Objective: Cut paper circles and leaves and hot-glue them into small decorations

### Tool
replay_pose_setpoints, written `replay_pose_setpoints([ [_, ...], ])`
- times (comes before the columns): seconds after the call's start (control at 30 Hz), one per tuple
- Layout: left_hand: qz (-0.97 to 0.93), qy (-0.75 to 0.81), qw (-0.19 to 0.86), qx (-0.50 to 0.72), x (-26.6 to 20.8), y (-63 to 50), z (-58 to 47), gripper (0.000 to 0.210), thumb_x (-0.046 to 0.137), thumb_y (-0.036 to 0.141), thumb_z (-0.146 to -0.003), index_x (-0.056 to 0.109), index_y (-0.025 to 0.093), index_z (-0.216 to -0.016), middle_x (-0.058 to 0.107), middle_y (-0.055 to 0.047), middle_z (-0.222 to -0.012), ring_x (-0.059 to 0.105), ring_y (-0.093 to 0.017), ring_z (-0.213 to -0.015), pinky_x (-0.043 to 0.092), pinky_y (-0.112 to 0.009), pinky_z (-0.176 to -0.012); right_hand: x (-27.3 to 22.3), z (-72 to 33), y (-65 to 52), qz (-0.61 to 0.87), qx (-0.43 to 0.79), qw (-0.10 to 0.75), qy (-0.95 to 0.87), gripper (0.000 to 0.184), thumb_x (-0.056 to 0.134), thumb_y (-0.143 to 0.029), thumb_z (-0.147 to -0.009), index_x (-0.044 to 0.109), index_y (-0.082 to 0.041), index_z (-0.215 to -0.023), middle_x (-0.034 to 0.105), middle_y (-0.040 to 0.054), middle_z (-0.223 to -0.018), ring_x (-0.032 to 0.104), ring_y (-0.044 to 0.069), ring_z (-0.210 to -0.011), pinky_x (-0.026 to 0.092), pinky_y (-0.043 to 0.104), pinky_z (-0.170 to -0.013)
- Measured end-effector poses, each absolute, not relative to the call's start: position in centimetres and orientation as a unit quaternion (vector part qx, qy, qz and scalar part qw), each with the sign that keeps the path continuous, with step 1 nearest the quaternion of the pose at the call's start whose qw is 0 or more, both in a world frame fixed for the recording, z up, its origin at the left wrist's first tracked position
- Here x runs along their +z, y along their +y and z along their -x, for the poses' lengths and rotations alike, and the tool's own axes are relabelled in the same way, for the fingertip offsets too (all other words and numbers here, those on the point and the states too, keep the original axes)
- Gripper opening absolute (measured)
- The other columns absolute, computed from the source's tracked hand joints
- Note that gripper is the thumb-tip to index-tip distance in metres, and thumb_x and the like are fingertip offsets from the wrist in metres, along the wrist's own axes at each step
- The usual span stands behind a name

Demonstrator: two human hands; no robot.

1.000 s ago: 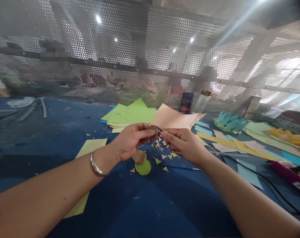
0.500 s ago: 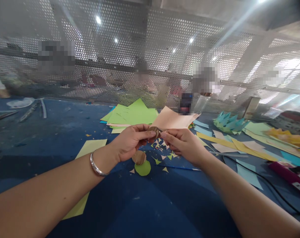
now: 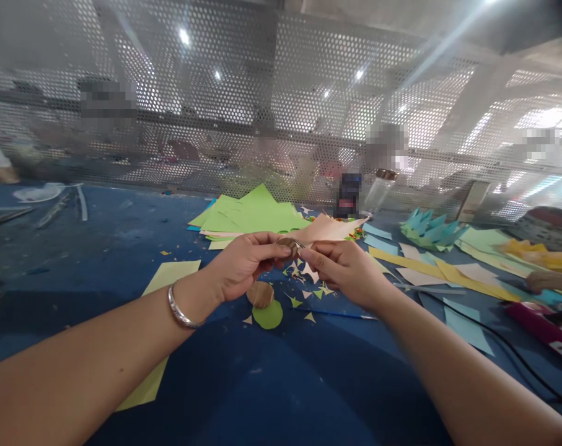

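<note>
My left hand [image 3: 250, 263], with a silver bangle at the wrist, pinches a small brown disc [image 3: 287, 246] between thumb and fingers. Close against the disc's right side, my right hand [image 3: 339, 266] is closed in a pinch. A thin dark edge shows at its fingertips, too small to name. Just below my left hand a second brown disc [image 3: 261, 295] with a wood-like surface lies partly over a green paper circle [image 3: 267, 314]. Small paper scraps [image 3: 296, 303] are scattered under my hands. Behind them lies a pale peach sheet [image 3: 329, 229].
Green paper sheets [image 3: 257, 214] are stacked beyond my hands. A blue stick [image 3: 341, 314] lies below my right hand. To the right are yellow strips [image 3: 411, 263], a teal folded-paper piece [image 3: 432, 229], a black cable [image 3: 489, 328] and a magenta power strip [image 3: 536, 328]. Another person's hand [image 3: 553, 282] shows there.
The peach sheet behind my hands has dropped flatter, uncovering scraps behind it. Another person's hand has come in at the right edge. My hands have barely shifted.
</note>
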State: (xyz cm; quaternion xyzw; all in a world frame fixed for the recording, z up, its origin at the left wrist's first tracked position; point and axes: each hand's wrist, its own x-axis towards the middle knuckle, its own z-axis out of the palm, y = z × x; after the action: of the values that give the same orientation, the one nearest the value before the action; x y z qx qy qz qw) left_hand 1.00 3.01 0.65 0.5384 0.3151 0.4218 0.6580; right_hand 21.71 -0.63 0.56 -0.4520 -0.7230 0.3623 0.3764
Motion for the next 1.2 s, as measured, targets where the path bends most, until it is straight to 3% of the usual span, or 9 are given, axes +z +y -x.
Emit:
replay_pose_setpoints([
  [0.53,-0.556,0.349,0.612,0.441,0.83,2.91,-1.14,0.007,0.080,0.021,-0.068,0.078,0.018,-0.074,0.072,-0.003,-0.076,0.054,-0.013,-0.066,0.031,-0.027,-0.059,1.09,-21.55,-0.92,0.483,0.277,0.351,-0.753,0.049,0.054,-0.057,-0.096,0.046,-0.020,-0.064,0.035,-0.0065,-0.053,0.031,0.008,-0.048,0.022,0.026,-0.049],
  [1.2,-0.565,0.320,0.621,0.440,1.08,2.80,-0.95,0.004,0.079,0.018,-0.072,0.077,0.019,-0.075,0.073,0.000,-0.075,0.058,-0.010,-0.067,0.041,-0.023,-0.063,1.24,-21.55,-1.10,0.476,0.246,0.354,-0.767,0.049,0.052,-0.054,-0.097,0.042,-0.021,-0.063,0.038,-0.0061,-0.053,0.033,0.008,-0.048,0.023,0.026,-0.049],
])
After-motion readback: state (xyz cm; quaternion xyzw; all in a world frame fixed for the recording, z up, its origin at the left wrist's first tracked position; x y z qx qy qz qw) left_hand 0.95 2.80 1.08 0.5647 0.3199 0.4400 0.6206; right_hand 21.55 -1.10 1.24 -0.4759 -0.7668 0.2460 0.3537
